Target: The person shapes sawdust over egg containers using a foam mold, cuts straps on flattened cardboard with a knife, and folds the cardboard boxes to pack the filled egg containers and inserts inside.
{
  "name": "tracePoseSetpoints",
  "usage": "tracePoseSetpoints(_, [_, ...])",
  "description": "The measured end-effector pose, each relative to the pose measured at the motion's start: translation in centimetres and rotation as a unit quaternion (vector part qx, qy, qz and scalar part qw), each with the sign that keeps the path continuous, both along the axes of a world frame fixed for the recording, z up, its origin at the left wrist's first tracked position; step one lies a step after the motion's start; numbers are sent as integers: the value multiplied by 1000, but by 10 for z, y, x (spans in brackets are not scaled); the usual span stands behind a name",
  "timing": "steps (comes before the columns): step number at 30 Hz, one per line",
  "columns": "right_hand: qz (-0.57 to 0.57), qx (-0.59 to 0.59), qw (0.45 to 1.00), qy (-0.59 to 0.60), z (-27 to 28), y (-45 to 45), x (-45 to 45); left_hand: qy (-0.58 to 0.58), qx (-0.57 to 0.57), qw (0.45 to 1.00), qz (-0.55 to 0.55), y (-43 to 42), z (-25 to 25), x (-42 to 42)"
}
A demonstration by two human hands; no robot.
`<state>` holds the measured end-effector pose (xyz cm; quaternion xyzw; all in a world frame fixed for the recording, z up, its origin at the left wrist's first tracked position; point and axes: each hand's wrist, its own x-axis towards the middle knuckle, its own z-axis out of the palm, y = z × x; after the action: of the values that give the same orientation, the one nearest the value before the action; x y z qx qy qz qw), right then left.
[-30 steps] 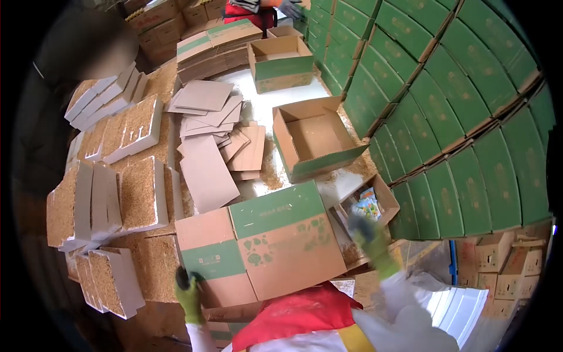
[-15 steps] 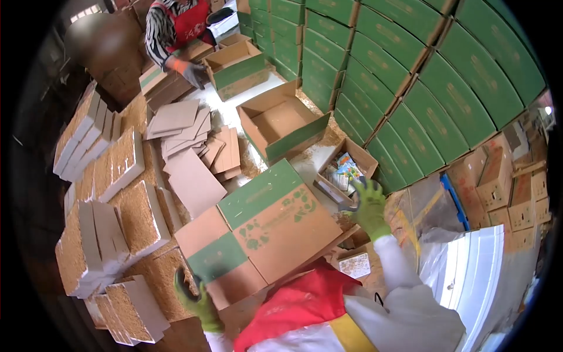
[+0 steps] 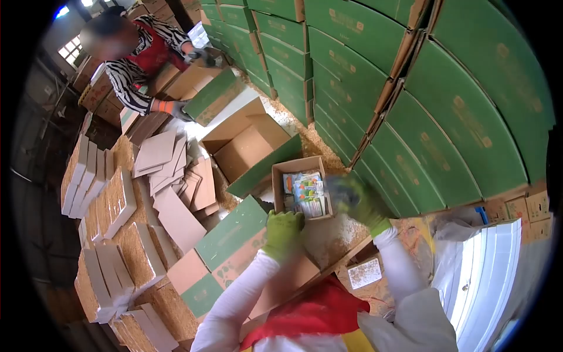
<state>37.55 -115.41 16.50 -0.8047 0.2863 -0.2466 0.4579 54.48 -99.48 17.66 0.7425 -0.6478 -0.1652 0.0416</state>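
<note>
Packets in the small box, top uncovered, mid-scene between left hand and right hand. Left in a curl at its near left corner, right a blur beside its right wall; can't tell about a grip on either. Flat carton under and left of the left hand: not yet opened out, kinda in the way imo. Just beyond, to the left, an open carton, already unfolded. Farther left, a co-worker busy at another carton. Green boxes close on the right, probably tight for the right hand. Loose sheets and white blocks off left.
</note>
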Motion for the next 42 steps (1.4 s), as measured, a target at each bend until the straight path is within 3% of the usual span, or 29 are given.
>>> tracePoseSetpoints(3, [-78, 61, 991, -94, -26, -61, 22, -28, -128, 991, 24, 7, -8, -6])
tracePoseSetpoints(6, [-58, -76, 994, 52, -56, -109, 97, -9, -151, 987, 53, 9, -4, -7])
tracePoseSetpoints(7, [-18, -71, 997, 28, -45, -118, 117, 4, -169, 983, 69, 8, 0, -7])
tracePoseSetpoints(8, [19, -67, 998, 7, -33, -127, 132, 11, -107, 992, 69, 9, 8, -7])
tracePoseSetpoints(11, [73, -102, 984, 127, -51, -155, 169, 12, -151, 985, 82, 13, 3, -5])
tracePoseSetpoints(13, [96, -336, 910, 222, -116, -170, 173, 31, -147, 982, 112, 11, 10, -4])
tracePoseSetpoints(14, [51, -501, 851, 151, -126, -156, 157, 35, -146, 981, 121, 11, 9, -5])
tracePoseSetpoints(15, [16, -492, 863, 113, -130, -143, 146, 39, -149, 979, 131, 10, 10, -6])
tracePoseSetpoints(18, [-32, -445, 857, 258, -108, -95, 101, 60, -168, 973, 144, 7, 13, -2])
tracePoseSetpoints(20, [-82, -404, 869, 272, -104, -54, 65, 63, -193, 969, 139, 9, 12, 1])
tracePoseSetpoints(22, [5, -416, 779, 470, -107, -14, 32, 69, -203, 968, 132, 9, 15, 3])
tracePoseSetpoints(25, [-8, -229, 854, 467, -85, 44, 10, 85, -218, 964, 126, 9, 18, 4])
tracePoseSetpoints(28, [-45, -443, 811, 381, -99, 23, 12, 91, -259, 953, 126, 8, 24, 3])
tracePoseSetpoints(31, [-34, -393, 893, 218, -101, -46, 60, 98, -263, 955, 101, 5, 34, 3])
tracePoseSetpoints(34, [11, -426, 879, 216, -139, -108, 122, 72, -267, 957, 94, 3, 50, -5])
tracePoseSetpoints(35, [-9, -512, 835, 200, -146, -120, 136, 66, -278, 953, 101, 2, 51, -4])
tracePoseSetpoints(38, [-43, -491, 850, 189, -158, -131, 145, 47, -294, 948, 108, 9, 41, 6])
tracePoseSetpoints(42, [-70, -400, 879, 249, -126, -81, 114, 62, -254, 954, 150, 9, 53, 13])
